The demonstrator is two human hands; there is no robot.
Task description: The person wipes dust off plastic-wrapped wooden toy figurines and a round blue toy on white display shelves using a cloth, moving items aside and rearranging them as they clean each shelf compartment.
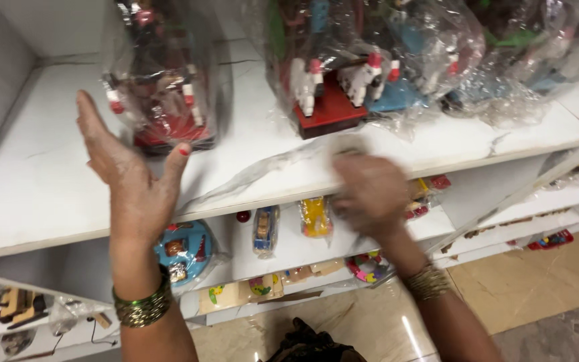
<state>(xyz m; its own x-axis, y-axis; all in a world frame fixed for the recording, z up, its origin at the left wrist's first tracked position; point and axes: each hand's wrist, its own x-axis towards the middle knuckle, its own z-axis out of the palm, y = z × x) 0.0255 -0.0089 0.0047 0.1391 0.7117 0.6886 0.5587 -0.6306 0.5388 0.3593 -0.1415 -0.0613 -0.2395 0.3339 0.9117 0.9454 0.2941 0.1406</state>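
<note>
My left hand (129, 171) is raised with fingers spread, its thumb touching the base of a plastic-wrapped wooden toy with a red base (162, 80) on the white marble shelf (48, 174). My right hand (370, 191) is blurred, over the shelf's front edge just below a second wrapped toy on a dark red block (330, 84); whether it holds anything is unclear. Both wrists carry green and gold bangles.
More wrapped toys (504, 47) crowd the shelf's right end. Lower shelves hold a blue round toy (183, 251), small wrapped toy vehicles (266, 229), flat wooden puzzles (249, 291) and other wooden toys at the left. Tan and grey floor tiles lie at the lower right.
</note>
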